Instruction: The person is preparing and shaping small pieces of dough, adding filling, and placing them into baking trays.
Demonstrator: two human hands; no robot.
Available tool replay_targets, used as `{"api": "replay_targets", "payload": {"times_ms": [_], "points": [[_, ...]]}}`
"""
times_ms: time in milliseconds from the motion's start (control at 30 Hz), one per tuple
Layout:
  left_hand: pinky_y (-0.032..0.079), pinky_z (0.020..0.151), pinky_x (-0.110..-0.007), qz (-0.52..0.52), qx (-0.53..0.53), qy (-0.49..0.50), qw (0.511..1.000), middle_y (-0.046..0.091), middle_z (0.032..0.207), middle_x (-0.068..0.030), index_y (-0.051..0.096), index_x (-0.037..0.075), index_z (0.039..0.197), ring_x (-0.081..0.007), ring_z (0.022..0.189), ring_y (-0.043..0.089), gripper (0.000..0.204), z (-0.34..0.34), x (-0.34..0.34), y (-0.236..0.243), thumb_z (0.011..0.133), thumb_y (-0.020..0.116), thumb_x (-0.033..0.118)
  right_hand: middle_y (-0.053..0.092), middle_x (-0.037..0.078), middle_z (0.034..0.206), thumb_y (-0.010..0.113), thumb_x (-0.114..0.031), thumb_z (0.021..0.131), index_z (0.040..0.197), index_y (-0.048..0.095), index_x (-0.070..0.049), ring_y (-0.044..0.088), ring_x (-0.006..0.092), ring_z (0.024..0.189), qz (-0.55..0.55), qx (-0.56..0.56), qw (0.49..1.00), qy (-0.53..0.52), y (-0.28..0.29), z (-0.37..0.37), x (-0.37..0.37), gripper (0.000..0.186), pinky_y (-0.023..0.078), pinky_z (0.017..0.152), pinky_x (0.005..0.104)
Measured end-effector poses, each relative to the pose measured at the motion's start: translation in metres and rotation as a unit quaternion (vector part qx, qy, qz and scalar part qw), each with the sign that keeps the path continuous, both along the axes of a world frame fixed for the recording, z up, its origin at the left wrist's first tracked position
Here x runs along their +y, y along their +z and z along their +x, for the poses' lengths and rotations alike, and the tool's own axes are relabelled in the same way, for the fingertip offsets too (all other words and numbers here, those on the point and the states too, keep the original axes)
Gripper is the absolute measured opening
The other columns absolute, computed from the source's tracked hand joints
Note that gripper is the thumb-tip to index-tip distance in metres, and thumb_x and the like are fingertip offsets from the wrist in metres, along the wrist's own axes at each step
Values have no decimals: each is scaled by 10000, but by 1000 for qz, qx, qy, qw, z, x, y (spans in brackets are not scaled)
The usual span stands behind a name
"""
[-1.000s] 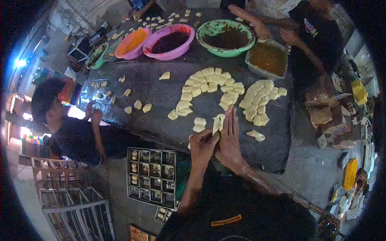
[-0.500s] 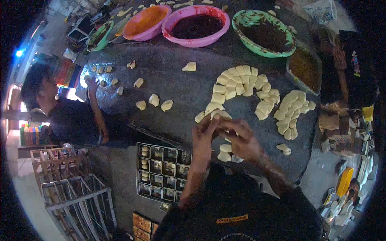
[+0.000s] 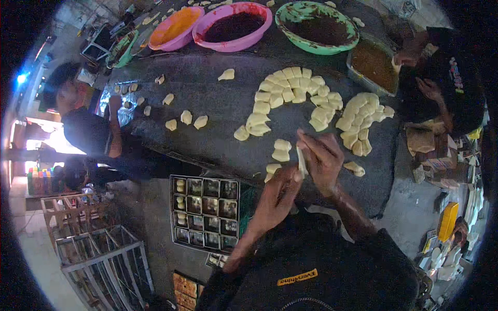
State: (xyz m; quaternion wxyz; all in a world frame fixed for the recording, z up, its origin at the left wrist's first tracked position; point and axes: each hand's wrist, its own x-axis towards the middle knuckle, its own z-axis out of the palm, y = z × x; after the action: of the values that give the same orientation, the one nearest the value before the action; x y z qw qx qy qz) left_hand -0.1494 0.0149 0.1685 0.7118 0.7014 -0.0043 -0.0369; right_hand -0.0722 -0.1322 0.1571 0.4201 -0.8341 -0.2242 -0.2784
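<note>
A thin pale strip of dough (image 3: 301,161) is held between both hands at the near edge of the dark worktable (image 3: 218,103). My left hand (image 3: 277,199) grips its lower end. My right hand (image 3: 322,158) pinches its upper part. Just left of my hands lie a few pale dough pieces (image 3: 281,150). Farther back, many folded dough pieces (image 3: 290,96) form a curved row, and another cluster of dough pieces (image 3: 358,124) sits to the right.
Pink bowl of dark filling (image 3: 232,26), green bowl (image 3: 316,20), orange-filled bowl (image 3: 174,27) and a metal tin of brown filling (image 3: 373,65) line the far side. A compartment tray (image 3: 205,212) sits below the table edge. One person (image 3: 83,124) works at left, another person (image 3: 446,83) at right.
My hands have drawn back toward the near table edge and now stretch the dough into a thinner strip. The view has shifted, so the table contents sit higher and to the right.
</note>
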Motion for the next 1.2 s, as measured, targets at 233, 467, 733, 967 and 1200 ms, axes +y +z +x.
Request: {"api": "replay_targets", "payload": {"times_ms": [233, 467, 733, 967, 1200], "points": [[373, 1052, -352, 2, -33, 80, 996, 502, 1390, -142, 490, 42, 1328, -287, 1235, 529, 389, -27, -49, -7, 947, 547, 100, 676, 176, 956, 528, -100, 968, 1346, 523, -48, 669, 278, 851, 140, 290, 947, 18, -40, -82, -28, 382, 524, 732, 360], [335, 1087, -414, -66, -149, 148, 976, 419, 1472, -150, 485, 48, 1373, -268, 1372, 385, 426, -17, -26, 13, 956, 543, 108, 614, 207, 1237, 641, -52, 876, 1144, 658, -17, 629, 295, 1099, 217, 103, 970, 30, -5, -56, -39, 271, 495, 918, 342], [261, 1143, -485, 489, -237, -136, 828, 332, 1532, -93, 463, 187, 1407, -326, 1408, 307, 611, 66, 44, -136, 838, 623, 34, 578, 136, 1303, 690, -54, 809, 1168, 652, -67, 533, 347, 1212, 42, 228, 972, 37, -163, -18, -30, 361, 437, 1026, 433], [337, 1074, -477, 516, -236, -206, 797, 493, 1226, -99, 459, 151, 1408, -293, 1224, 431, 662, 116, 57, -156, 783, 664, 77, 600, 133, 1206, 666, -124, 773, 1160, 618, -84, 555, 357, 1115, -92, 242, 960, 106, -167, 1, -30, 393, 452, 961, 450], [214, 1142, -548, 450, -259, -215, 827, 464, 1386, -103, 572, 75, 1279, -337, 1360, 334, 502, 92, 19, -150, 799, 646, 205, 589, 129, 1240, 655, -168, 817, 1168, 610, -74, 559, 355, 1121, -164, 224, 959, 57, -154, -10, -31, 367, 461, 955, 444]]}}
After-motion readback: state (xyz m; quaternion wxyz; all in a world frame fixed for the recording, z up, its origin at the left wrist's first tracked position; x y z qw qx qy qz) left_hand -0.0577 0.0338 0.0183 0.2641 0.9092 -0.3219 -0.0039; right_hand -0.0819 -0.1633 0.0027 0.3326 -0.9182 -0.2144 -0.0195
